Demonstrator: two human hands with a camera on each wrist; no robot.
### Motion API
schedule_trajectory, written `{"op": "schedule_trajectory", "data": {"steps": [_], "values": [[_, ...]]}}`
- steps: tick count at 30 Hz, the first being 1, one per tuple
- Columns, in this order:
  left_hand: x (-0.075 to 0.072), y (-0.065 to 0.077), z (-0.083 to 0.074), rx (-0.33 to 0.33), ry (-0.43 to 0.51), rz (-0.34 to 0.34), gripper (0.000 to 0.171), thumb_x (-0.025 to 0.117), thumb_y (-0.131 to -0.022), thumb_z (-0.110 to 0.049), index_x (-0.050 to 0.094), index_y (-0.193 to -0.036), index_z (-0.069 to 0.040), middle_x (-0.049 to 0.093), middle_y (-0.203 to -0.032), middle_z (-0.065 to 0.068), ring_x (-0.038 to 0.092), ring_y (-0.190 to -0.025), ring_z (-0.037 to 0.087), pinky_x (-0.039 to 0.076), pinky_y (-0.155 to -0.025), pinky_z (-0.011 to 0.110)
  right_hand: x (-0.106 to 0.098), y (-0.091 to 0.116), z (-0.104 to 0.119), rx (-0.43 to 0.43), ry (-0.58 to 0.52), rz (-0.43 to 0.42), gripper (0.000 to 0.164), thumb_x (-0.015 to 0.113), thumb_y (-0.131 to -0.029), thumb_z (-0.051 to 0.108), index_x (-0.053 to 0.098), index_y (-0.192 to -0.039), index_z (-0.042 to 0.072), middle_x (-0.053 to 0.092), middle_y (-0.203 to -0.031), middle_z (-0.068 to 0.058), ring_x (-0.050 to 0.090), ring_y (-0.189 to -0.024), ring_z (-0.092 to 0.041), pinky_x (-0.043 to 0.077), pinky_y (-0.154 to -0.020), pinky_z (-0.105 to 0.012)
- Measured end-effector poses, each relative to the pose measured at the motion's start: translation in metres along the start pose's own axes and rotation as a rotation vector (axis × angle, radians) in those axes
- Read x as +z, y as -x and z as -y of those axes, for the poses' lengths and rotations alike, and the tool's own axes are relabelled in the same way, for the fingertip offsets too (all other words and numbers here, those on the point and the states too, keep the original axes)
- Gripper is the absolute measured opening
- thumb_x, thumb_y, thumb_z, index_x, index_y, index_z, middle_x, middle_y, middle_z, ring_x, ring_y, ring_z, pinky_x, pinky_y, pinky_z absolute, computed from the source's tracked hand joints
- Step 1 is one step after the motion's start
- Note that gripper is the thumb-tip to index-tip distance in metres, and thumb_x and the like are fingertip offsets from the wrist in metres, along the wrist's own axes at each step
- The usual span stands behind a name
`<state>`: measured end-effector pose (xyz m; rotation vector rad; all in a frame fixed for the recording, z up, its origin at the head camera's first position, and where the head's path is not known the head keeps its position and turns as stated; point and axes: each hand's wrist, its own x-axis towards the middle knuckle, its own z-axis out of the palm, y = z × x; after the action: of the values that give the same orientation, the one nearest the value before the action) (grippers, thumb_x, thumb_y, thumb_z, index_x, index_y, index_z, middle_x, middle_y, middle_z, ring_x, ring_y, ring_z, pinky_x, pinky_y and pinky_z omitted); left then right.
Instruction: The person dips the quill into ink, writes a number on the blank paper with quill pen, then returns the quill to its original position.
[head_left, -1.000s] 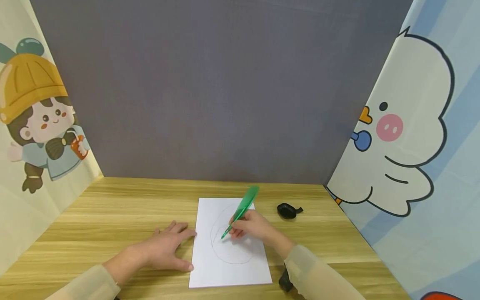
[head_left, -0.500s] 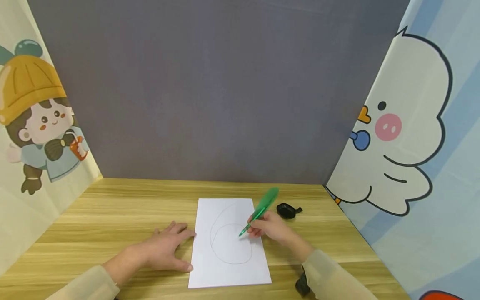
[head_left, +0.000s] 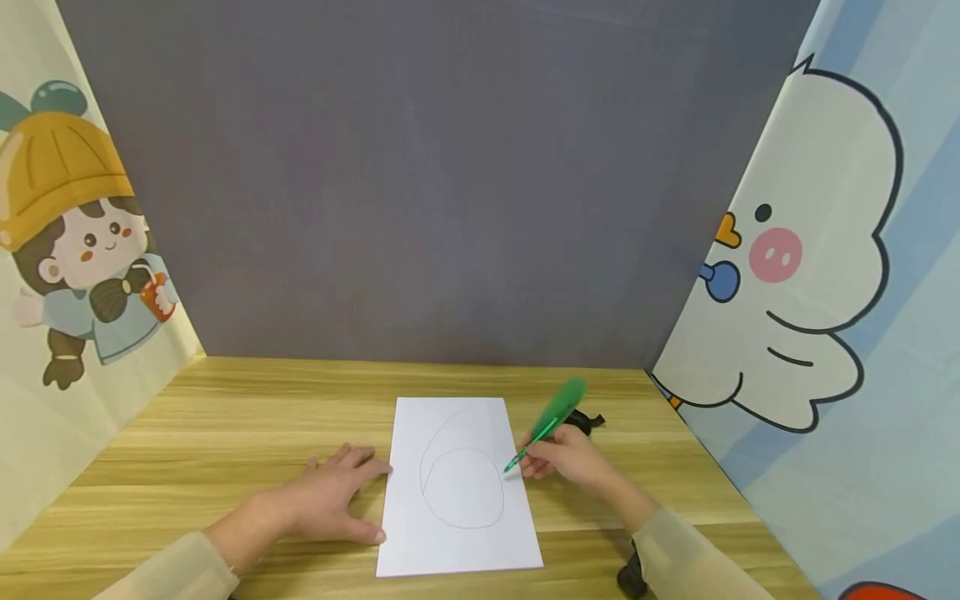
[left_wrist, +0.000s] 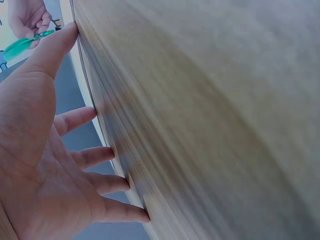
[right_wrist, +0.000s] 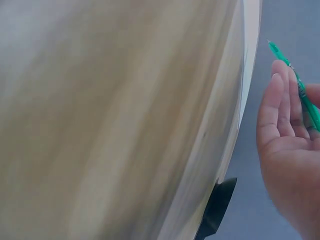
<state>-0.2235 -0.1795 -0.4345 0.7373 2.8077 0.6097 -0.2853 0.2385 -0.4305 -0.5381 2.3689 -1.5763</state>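
Observation:
A white sheet of paper (head_left: 461, 550) lies on the table, bearing a thin closed rounded outline with a longer curve at its upper left. My left hand (head_left: 326, 496) rests flat with fingers spread, thumb and index fingertip at the sheet's left edge. Between thumb and fingers, my right hand (head_left: 570, 458) pinches a green feather-topped pen (head_left: 557, 412), over the sheet's right edge. Its tip points down and left, close over the paper just right of the outline. In the right wrist view the pen's tip (right_wrist: 272, 46) stands out beyond the fingertips.
A small black rounded object with a short tail (head_left: 596, 421) lies behind the right hand, partly hidden by the feather. A dark band (head_left: 632, 577) hangs under the right sleeve. A grey panel (head_left: 427, 183) stands along the wooden table's (head_left: 285, 400) far edge, with printed cloths on both sides.
My right hand has moved right with the pen, from inside the outline to the sheet's right edge, uncovering the outline. The left hand and the paper have stayed nearly still.

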Motion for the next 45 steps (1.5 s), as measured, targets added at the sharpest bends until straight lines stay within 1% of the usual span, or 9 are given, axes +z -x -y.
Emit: {"op": "schedule_trajectory", "data": {"steps": [3, 7, 12, 15, 22, 29, 35, 41, 45], "values": [[0.0, 0.0, 0.0, 0.001, 0.005, 0.003, 0.096, 0.089, -0.083, -0.064, 0.054, -0.159, -0.017, 0.039, -0.171, 0.028, 0.028, -0.158, 0.067, 0.018, -0.108, 0.099, -0.005, 0.004, -0.003, -0.01, -0.001, 0.003, 0.032, 0.061, -0.109, 0.009, 0.066, -0.125, -0.017, 0.078, -0.107, -0.03, 0.08, -0.091, -0.027, 0.069, -0.082, -0.038], [0.001, 0.001, 0.001, -0.003, 0.009, 0.003, 0.096, 0.089, -0.082, -0.064, 0.054, -0.159, -0.017, 0.039, -0.171, 0.028, 0.028, -0.158, 0.067, 0.019, -0.108, 0.099, -0.012, 0.009, -0.007, -0.021, 0.001, 0.001, 0.031, 0.058, -0.111, 0.01, 0.065, -0.124, -0.017, 0.078, -0.106, -0.032, 0.079, -0.087, -0.021, 0.068, -0.079, -0.035], [0.002, 0.0, 0.002, -0.001, 0.005, -0.004, 0.096, 0.089, -0.082, -0.063, 0.054, -0.159, -0.017, 0.04, -0.17, 0.028, 0.028, -0.157, 0.067, 0.019, -0.108, 0.099, -0.022, 0.014, -0.011, -0.008, -0.004, -0.027, 0.035, 0.054, -0.113, 0.013, 0.062, -0.127, -0.019, 0.079, -0.103, -0.026, 0.077, -0.083, -0.015, 0.066, -0.075, -0.03], [0.002, -0.001, 0.002, 0.0, 0.006, -0.007, 0.096, 0.09, -0.082, -0.063, 0.055, -0.159, -0.017, 0.04, -0.17, 0.028, 0.028, -0.157, 0.067, 0.019, -0.108, 0.099, -0.029, 0.016, -0.013, 0.002, -0.001, -0.048, 0.037, 0.055, -0.113, 0.013, 0.061, -0.13, -0.019, 0.079, -0.104, -0.025, 0.077, -0.082, -0.014, 0.065, -0.075, -0.03], [0.001, 0.0, 0.001, 0.002, 0.005, -0.008, 0.096, 0.09, -0.082, -0.063, 0.055, -0.158, -0.017, 0.04, -0.17, 0.029, 0.028, -0.157, 0.068, 0.019, -0.108, 0.099, -0.043, 0.02, -0.018, 0.028, -0.002, -0.122, 0.038, 0.056, -0.113, 0.013, 0.06, -0.133, -0.019, 0.079, -0.106, -0.028, 0.075, -0.079, -0.013, 0.064, -0.073, -0.03], [0.001, 0.0, 0.002, -0.001, 0.004, -0.005, 0.096, 0.089, -0.082, -0.063, 0.054, -0.159, -0.017, 0.039, -0.17, 0.029, 0.027, -0.157, 0.068, 0.018, -0.11, 0.098, -0.054, 0.02, -0.022, 0.039, 0.002, -0.159, 0.035, 0.054, -0.113, 0.012, 0.062, -0.133, -0.016, 0.078, -0.102, -0.024, 0.072, -0.077, -0.014, 0.063, -0.07, -0.03], [0.002, -0.001, 0.003, -0.006, 0.006, 0.0, 0.095, 0.09, -0.082, -0.062, 0.054, -0.159, -0.019, 0.038, -0.171, 0.028, 0.027, -0.158, 0.067, 0.018, -0.111, 0.097, -0.062, 0.022, -0.02, 0.028, -0.026, -0.192, 0.035, 0.051, -0.115, 0.011, 0.058, -0.137, -0.015, 0.076, -0.101, -0.02, 0.071, -0.077, -0.014, 0.063, -0.071, -0.032], [0.002, -0.001, 0.003, -0.008, 0.008, 0.005, 0.096, 0.089, -0.083, -0.064, 0.053, -0.159, -0.019, 0.038, -0.171, 0.029, 0.026, -0.158, 0.067, 0.018, -0.11, 0.098, -0.069, 0.024, -0.023, 0.008, -0.008, -0.183, 0.04, 0.053, -0.116, 0.014, 0.058, -0.145, -0.012, 0.081, -0.109, -0.016, 0.074, -0.082, -0.017, 0.061, -0.07, -0.031], [0.002, -0.001, 0.003, -0.006, -0.001, 0.002, 0.096, 0.089, -0.082, -0.065, 0.054, -0.159, -0.019, 0.039, -0.171, 0.029, 0.027, -0.158, 0.068, 0.019, -0.11, 0.098, -0.074, 0.025, -0.025, -0.01, 0.027, -0.134, 0.047, 0.054, -0.117, 0.02, 0.055, -0.152, -0.012, 0.082, -0.121, -0.015, 0.077, -0.089, -0.016, 0.063, -0.07, -0.032]]}}
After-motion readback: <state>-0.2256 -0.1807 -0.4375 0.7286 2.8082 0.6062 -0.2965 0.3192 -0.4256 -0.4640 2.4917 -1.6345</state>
